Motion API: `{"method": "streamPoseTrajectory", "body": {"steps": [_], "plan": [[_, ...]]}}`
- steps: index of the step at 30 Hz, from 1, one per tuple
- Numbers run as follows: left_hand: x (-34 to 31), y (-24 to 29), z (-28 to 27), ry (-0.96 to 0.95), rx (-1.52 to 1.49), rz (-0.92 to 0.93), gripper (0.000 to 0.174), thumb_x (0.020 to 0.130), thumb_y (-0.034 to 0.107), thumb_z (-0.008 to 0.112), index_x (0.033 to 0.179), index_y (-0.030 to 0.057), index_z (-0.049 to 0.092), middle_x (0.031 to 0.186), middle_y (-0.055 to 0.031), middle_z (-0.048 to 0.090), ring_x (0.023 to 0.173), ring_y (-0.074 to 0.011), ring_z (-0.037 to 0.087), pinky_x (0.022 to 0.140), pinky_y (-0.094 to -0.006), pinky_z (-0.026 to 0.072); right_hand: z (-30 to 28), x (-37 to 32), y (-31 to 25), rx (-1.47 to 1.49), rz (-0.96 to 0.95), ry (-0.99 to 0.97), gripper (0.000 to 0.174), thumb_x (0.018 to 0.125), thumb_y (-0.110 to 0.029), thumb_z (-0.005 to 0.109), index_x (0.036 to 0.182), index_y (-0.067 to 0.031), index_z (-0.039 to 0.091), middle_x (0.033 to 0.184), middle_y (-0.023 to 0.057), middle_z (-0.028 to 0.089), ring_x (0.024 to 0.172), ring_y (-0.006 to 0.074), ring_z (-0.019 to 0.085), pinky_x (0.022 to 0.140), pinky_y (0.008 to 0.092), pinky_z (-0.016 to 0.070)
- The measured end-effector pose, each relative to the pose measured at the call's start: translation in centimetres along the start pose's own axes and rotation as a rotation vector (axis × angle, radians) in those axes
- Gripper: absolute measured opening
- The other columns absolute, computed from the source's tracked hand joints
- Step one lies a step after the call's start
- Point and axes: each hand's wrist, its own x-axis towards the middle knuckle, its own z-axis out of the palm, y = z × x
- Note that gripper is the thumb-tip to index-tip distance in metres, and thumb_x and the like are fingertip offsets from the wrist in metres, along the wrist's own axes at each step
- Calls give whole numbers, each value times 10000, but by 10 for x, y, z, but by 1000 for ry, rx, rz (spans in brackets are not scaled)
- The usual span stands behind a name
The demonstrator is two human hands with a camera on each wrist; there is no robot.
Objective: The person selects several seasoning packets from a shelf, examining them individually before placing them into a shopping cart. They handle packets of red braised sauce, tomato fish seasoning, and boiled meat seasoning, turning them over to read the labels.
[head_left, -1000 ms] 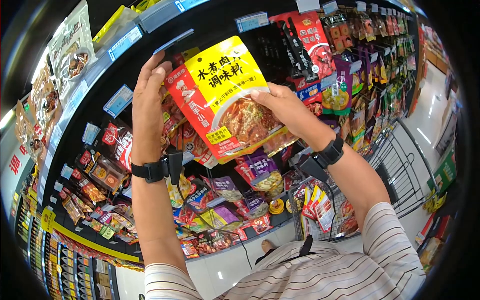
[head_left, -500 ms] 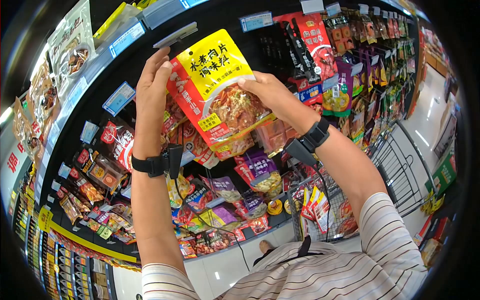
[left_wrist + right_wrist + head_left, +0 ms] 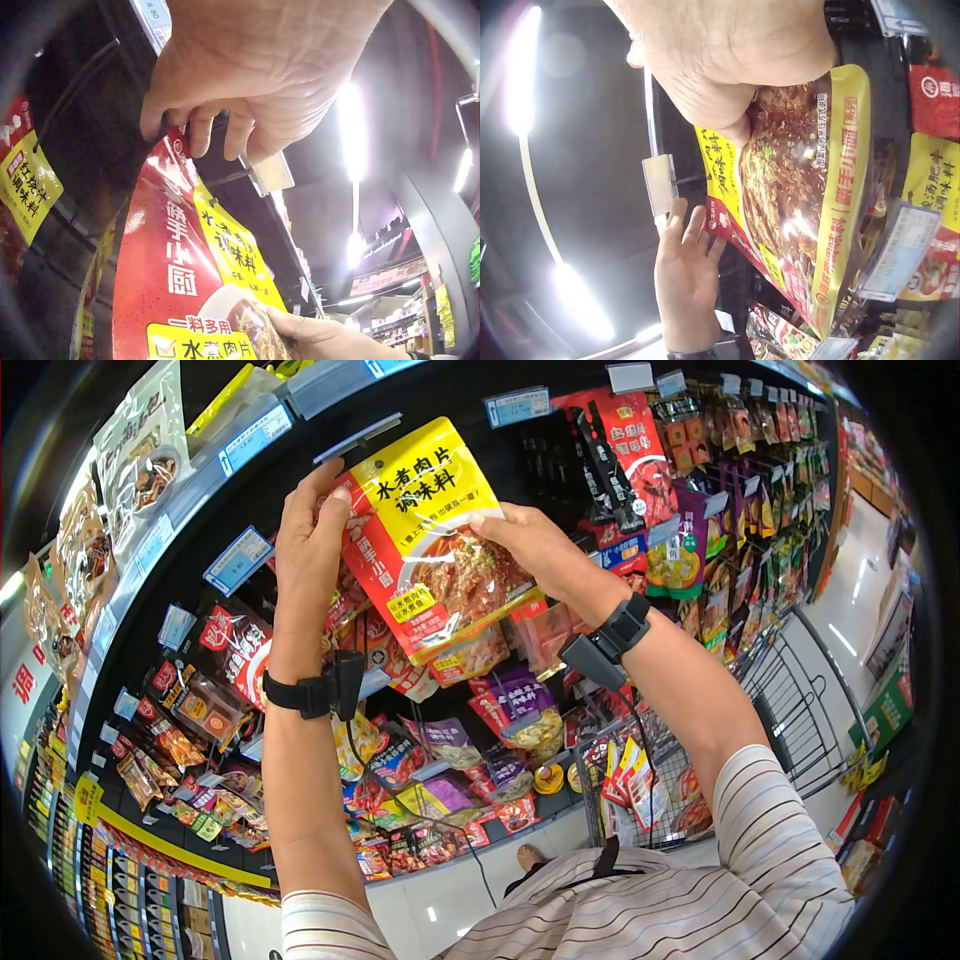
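Observation:
A red-and-yellow seasoning pouch (image 3: 440,530) with a picture of a meat dish is held up in front of the shelf, tilted. My right hand (image 3: 555,555) grips its right edge, thumb on the front and fingers hidden behind. At the pouch's upper left corner is my left hand (image 3: 312,540). In the left wrist view its fingertips (image 3: 199,133) pinch that corner from above. A hook's price-tag holder (image 3: 357,438) is just above the pouch's top edge, near its punched hole. More pouches (image 3: 470,657) hang behind and below it.
Hanging packets (image 3: 630,455) line the rack on the right, with more packets (image 3: 205,705) lower left. A shopping cart (image 3: 800,690) stands at lower right, several packets (image 3: 635,785) inside. Thin cables (image 3: 650,750) run from both wrist straps (image 3: 625,625). A shelf edge with price labels (image 3: 255,440) curves along the upper left.
The pouch and right hand have shifted left and slightly up, toward the left hand. The left thumb now overlaps the pouch's corner. The tag holder above swung up, then settled slightly.

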Motion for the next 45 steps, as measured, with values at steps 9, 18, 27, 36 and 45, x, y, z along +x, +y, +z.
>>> {"method": "streamPoseTrajectory", "body": {"steps": [9,18,27,36,45], "plan": [[-2,-8,4,-61,142,89,331,997,274,514,1080,-27,625,1029,-161,618,1035,-277,577,979,-355,412,-5,21,15,-12,77,-3,304,1007,-194,531,1195,31,610,1093,92,690,936,127,656,844,295,506],[-5,-2,-2,-122,32,-61,379,1001,286,501,1213,-15,595,1123,-165,622,1086,-231,588,994,-335,419,-3,48,22,-72,98,49,298,1003,-189,528,1177,38,608,1078,106,689,931,146,652,845,307,493],[-23,-13,3,-297,63,-135,472,978,295,555,1304,-45,546,1285,-218,599,1174,-272,591,996,-346,439,-7,88,49,-273,112,182,304,981,-183,565,1169,42,642,1038,121,691,873,172,638,769,336,496],[-46,-4,-7,-406,-46,-310,469,1011,311,543,1353,-8,522,1317,-132,582,1226,-203,531,1024,-318,411,-20,167,104,-589,161,350,344,969,-210,594,1212,29,635,1089,165,686,944,247,653,824,365,497],[-68,3,-16,-387,-94,-298,473,990,309,593,1327,-19,540,1259,-153,594,1156,-201,571,981,-320,448,-22,184,92,-900,143,332,357,937,-264,550,1118,11,687,1098,239,683,1014,351,670,846,415,526]]}}
